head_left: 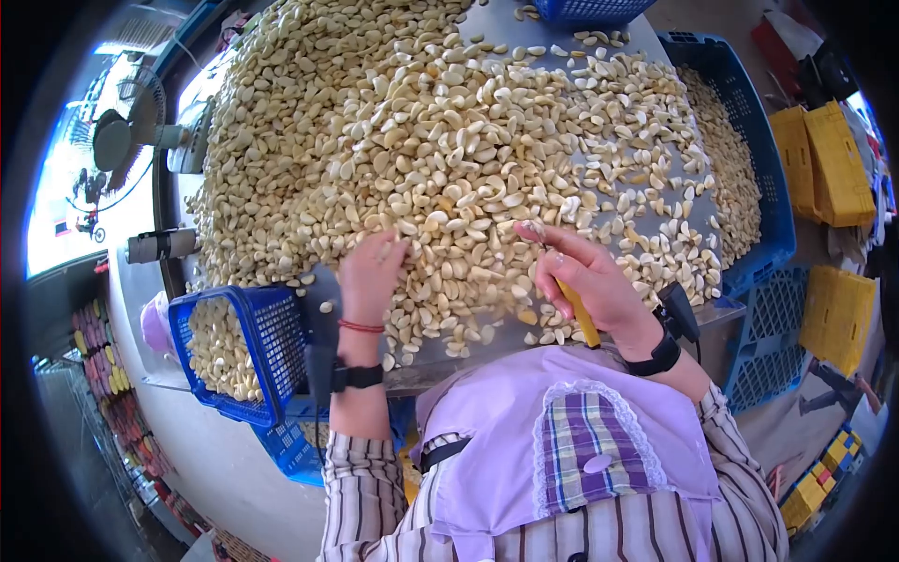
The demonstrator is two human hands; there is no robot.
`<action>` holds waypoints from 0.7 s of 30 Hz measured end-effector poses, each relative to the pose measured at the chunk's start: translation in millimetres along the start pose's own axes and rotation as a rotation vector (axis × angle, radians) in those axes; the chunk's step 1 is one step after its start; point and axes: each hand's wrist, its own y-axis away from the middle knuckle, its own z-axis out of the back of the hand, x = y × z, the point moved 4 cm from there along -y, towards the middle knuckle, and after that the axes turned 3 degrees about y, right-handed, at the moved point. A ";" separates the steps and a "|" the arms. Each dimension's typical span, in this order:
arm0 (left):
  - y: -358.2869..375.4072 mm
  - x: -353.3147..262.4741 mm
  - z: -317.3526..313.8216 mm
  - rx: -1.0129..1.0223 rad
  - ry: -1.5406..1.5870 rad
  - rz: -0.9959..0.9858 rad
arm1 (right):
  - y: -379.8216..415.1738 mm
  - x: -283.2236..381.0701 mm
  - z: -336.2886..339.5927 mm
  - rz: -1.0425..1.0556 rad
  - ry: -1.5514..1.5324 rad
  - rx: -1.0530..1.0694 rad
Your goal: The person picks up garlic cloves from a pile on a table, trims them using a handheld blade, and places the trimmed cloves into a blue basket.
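A deep heap of pale, bean-shaped kernels (440,169) covers the metal table in front of me. My left hand (370,281) is at the near edge of the heap, its fingers curled down among the kernels; whatever they pinch is hidden. My right hand (590,286) hovers over the near right of the heap. Its curled fingers grip a tool with a yellow handle (579,314), which points down toward my body; the working end cannot be made out. Something small and pale shows by the tip of the right index finger.
A blue basket of kernels (225,351) hangs at the table's left front corner. Along the right side stands a large blue crate (763,187) holding more kernels. Another blue basket (590,7) sits at the far edge. A fan (126,136) is at left; yellow crates (833,169) are at right.
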 end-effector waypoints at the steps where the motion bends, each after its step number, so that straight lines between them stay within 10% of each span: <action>1: 1.3 3.2 -3.4 0.027 -0.111 -0.174 | -1.3 0.1 -1.6 -0.023 0.042 -0.003; 4: 15.1 -0.3 -3.7 0.186 -0.015 -0.329 | 0.5 0.3 0.5 0.015 0.041 -0.014; 6: 23.7 11.1 -6.3 0.675 1.527 0.090 | 0.5 -3.1 7.2 0.028 -0.009 -0.031; 10: 18.6 2.1 6.0 0.689 1.874 0.008 | -1.5 -3.6 11.6 0.037 -0.120 -0.076; 15: -16.1 -0.2 3.6 0.260 1.616 0.121 | -3.4 -3.9 10.3 0.040 -0.097 -0.073; 18: -46.4 7.8 -13.0 0.130 -0.127 -0.286 | -3.9 -4.7 9.5 0.031 -0.084 -0.078; 21: -43.8 3.5 -17.5 0.100 -0.091 -0.232 | -3.1 -2.8 9.1 0.049 -0.073 -0.084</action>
